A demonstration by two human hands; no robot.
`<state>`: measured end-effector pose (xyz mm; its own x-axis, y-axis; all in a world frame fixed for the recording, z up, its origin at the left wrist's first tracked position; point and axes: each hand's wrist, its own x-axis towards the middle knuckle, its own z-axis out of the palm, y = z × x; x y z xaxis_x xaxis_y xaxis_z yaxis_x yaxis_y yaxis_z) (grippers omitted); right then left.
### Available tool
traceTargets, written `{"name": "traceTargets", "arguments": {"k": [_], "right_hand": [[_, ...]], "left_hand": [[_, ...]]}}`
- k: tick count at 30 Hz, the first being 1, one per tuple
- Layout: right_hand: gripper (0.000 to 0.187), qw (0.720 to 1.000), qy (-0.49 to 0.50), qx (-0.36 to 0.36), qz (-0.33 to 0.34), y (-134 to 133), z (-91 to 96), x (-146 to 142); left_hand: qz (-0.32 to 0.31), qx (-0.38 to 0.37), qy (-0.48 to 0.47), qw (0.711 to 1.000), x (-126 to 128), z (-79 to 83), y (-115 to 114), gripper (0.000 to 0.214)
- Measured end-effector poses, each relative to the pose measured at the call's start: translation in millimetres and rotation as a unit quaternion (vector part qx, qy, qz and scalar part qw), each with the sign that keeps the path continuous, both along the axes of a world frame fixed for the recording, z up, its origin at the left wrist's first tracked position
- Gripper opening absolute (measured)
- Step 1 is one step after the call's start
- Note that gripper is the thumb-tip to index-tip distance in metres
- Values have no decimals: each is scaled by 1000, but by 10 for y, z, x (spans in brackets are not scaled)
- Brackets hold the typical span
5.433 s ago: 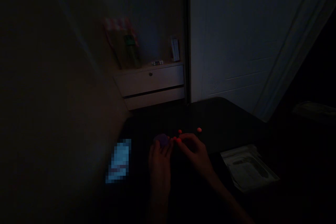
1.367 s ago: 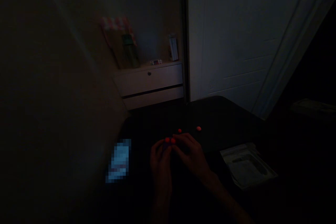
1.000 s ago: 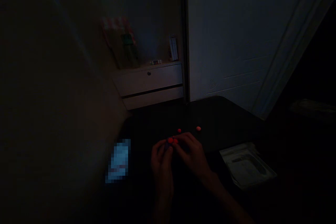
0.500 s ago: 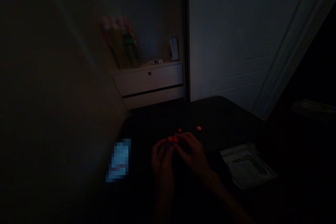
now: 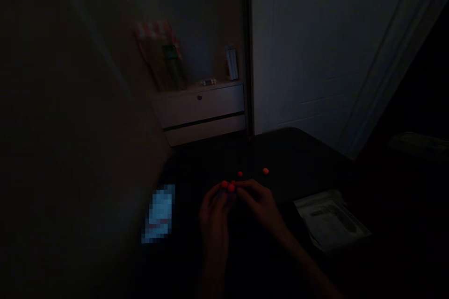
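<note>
In the dim light, my left hand (image 5: pixel 214 212) is closed round a small dark purplish piece (image 5: pixel 224 195), whose kind I cannot make out. Bright red balls sit on or against it: one red ball (image 5: pixel 224 184) by the left fingertips, another red ball (image 5: pixel 231 188) to its right. My right hand (image 5: pixel 257 201) pinches at the right side of this cluster, where a bit of red shows at its fingertips. Beyond the hands, a small red ball (image 5: pixel 240 174) and a larger orange-red ball (image 5: pixel 265 171) lie on the dark table (image 5: pixel 298 149).
A clear-looking packet (image 5: pixel 329 222) lies right of my right arm. To the left is a bright, pixelated blue patch (image 5: pixel 159 215). Behind the table stand a pale drawer unit (image 5: pixel 210 105) with things on its top, and a white door-like panel (image 5: pixel 308 46).
The held cluster has turned in my fingers: its red balls now sit a little farther left and apart. My left hand has shifted slightly left. The two balls on the table stay put.
</note>
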<state>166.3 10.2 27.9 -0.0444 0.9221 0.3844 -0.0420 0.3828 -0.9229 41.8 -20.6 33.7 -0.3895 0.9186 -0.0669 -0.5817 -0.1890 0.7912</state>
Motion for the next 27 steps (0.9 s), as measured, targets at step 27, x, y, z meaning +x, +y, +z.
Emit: {"name": "traceTargets", "arguments": {"k": [27], "right_hand": [[36,978,143,-141,59,1,-12,-26]], "left_hand": [[-8,-42,91,995,-20,25,-45,49]]}}
